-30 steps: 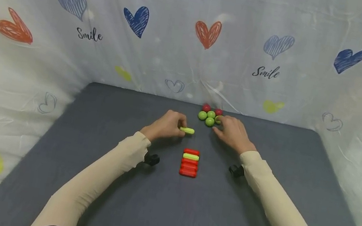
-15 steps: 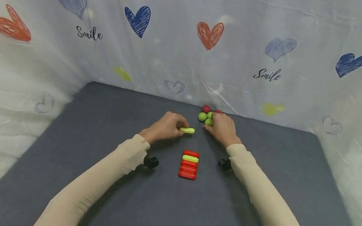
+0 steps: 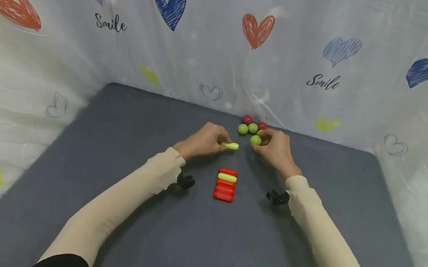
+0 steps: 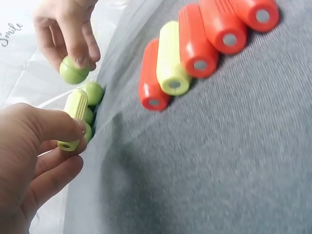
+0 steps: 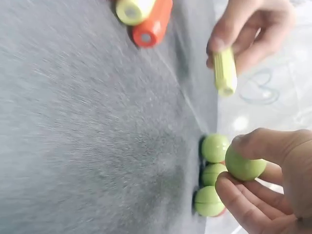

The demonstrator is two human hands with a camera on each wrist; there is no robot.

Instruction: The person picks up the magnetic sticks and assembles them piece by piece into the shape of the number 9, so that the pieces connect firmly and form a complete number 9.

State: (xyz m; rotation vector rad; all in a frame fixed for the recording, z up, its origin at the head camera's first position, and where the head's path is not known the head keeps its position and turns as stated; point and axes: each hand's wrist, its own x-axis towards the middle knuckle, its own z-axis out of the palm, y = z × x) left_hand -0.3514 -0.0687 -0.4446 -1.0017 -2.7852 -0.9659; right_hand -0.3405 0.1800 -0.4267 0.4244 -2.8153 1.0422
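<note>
The left hand (image 3: 205, 141) pinched one yellow stick (image 3: 231, 145) between thumb and fingers. The right hand (image 3: 277, 150) pinched one green ball (image 3: 256, 140). Near that ball, three more green balls (image 3: 242, 129) and two red balls (image 3: 247, 120) sat together at the far side of the gray tabletop (image 3: 214, 253). Closer in lay a row of five sticks (image 3: 224, 190): four red sticks (image 3: 223, 197) and one other yellow stick (image 3: 227, 177), second from the far end.

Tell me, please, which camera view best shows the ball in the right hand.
The right wrist view: the ball is largest there, though the right hand covers part. The left wrist view shows it smaller and farther off; the head view, smallest, near the picture's middle.
</note>
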